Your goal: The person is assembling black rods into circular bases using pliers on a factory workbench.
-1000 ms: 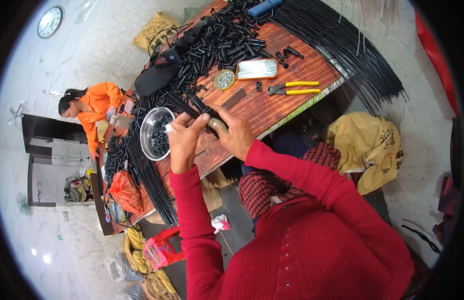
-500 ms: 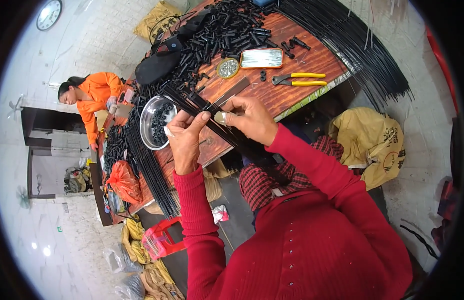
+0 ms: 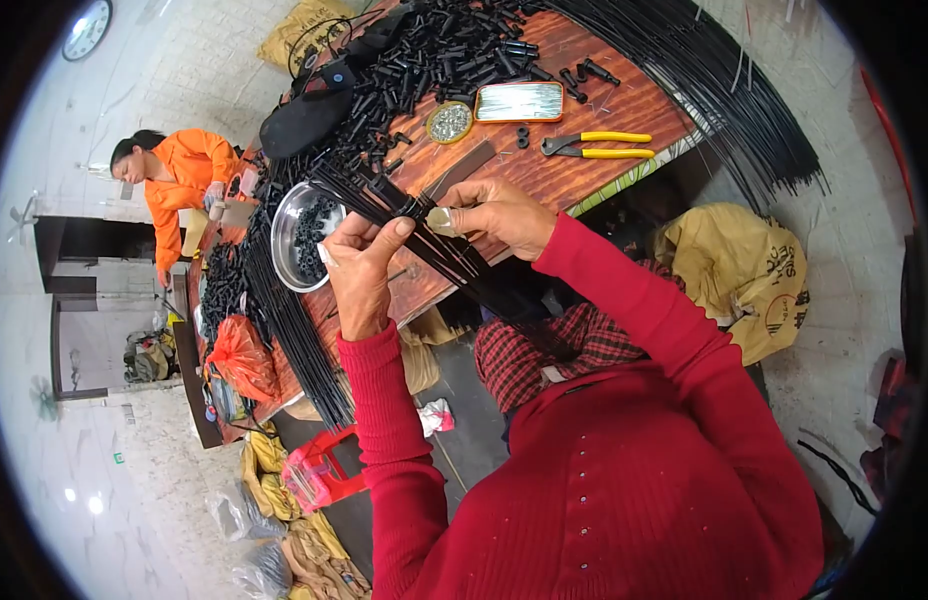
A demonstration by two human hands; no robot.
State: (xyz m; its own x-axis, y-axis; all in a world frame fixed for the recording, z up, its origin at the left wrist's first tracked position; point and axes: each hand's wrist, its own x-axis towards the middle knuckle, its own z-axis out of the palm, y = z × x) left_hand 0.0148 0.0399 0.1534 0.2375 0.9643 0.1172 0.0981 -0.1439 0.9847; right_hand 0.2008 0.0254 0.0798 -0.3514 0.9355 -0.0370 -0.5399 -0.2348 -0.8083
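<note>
Slanting from the table's edge toward my lap is a bundle of thin black rods (image 3: pixel 454 262). My left hand (image 3: pixel 362 268) is closed round its upper part, thumb on top, with a white wrap on one finger. Pressed together at the bundle's right side are the fingers of my right hand (image 3: pixel 506 218); a pale cover sits on its thumb. Whatever small piece they pinch is hidden. Several black fittings (image 3: pixel 416 206) bunch on the rods between my hands. Just beyond, a flat dark strip (image 3: pixel 462 168) lies on the table.
On the wooden table (image 3: pixel 594 100) lie yellow-handled pliers (image 3: pixel 596 145), a tin of silvery pins (image 3: pixel 519 101), a round dish (image 3: pixel 450 122), heaped black parts (image 3: pixel 464 45) and a steel bowl (image 3: pixel 284 240). Long black rods (image 3: pixel 704 90) overhang the right end. A person in orange (image 3: pixel 179 185) works at far left.
My hands and the bundle have shifted slightly; my left hand is a little farther left and the bundle's rods fan out more. The whole view has moved a little.
</note>
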